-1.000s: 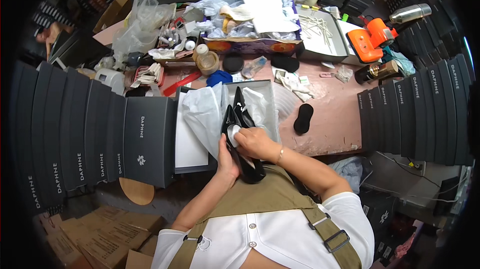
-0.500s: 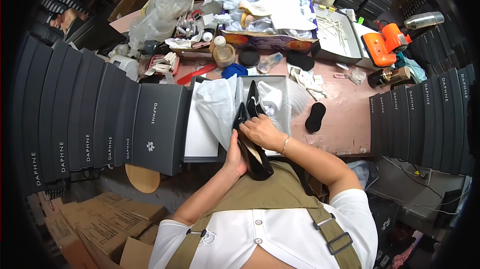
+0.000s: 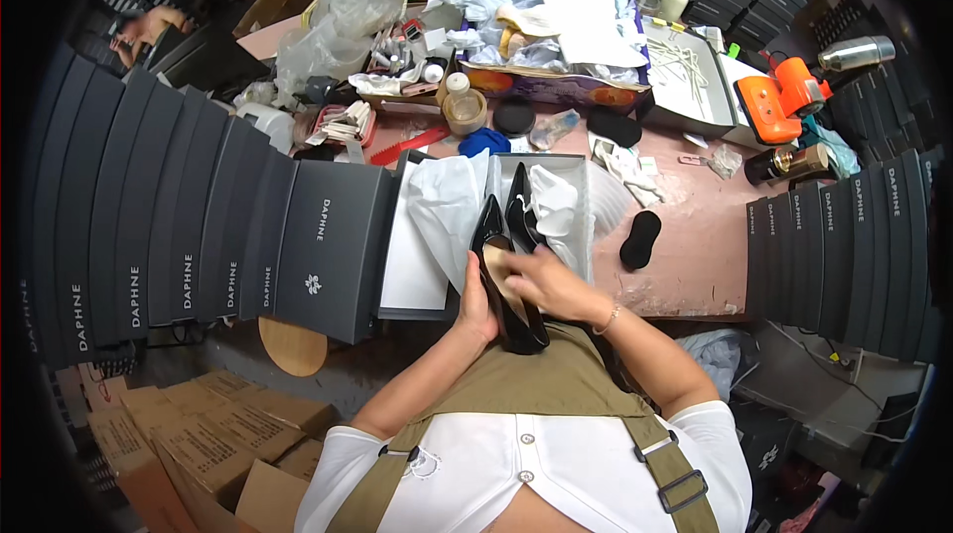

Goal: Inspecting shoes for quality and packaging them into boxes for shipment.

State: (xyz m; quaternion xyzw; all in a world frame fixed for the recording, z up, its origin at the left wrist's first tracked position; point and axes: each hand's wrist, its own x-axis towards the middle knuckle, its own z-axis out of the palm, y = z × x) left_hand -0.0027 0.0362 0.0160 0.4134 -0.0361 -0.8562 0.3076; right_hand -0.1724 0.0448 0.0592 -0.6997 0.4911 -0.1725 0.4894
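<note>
We see the left hand (image 3: 478, 307) grasping a black shoe (image 3: 516, 320) from its left side; the shoe is in front of the apron (image 3: 536, 384), its pointed toe directed away from the body. The right hand (image 3: 551, 287) is loose, with fingers apart, over the beige insole (image 3: 500, 270); they are blurred, so we cannot tell if they touch it. Just beyond, we find a second shoe (image 3: 519, 200) in the open box (image 3: 588, 260), beside white wrapping (image 3: 553, 203). Tissue (image 3: 439, 200) hangs over the box's left side. To the right, a black pad (image 3: 640, 240) lies on the pink table (image 3: 695, 270). Farther out, we notice a red comb (image 3: 407, 144) near a blue cloth (image 3: 484, 142), and dark boxes (image 3: 333, 250) standing at the left.
</note>
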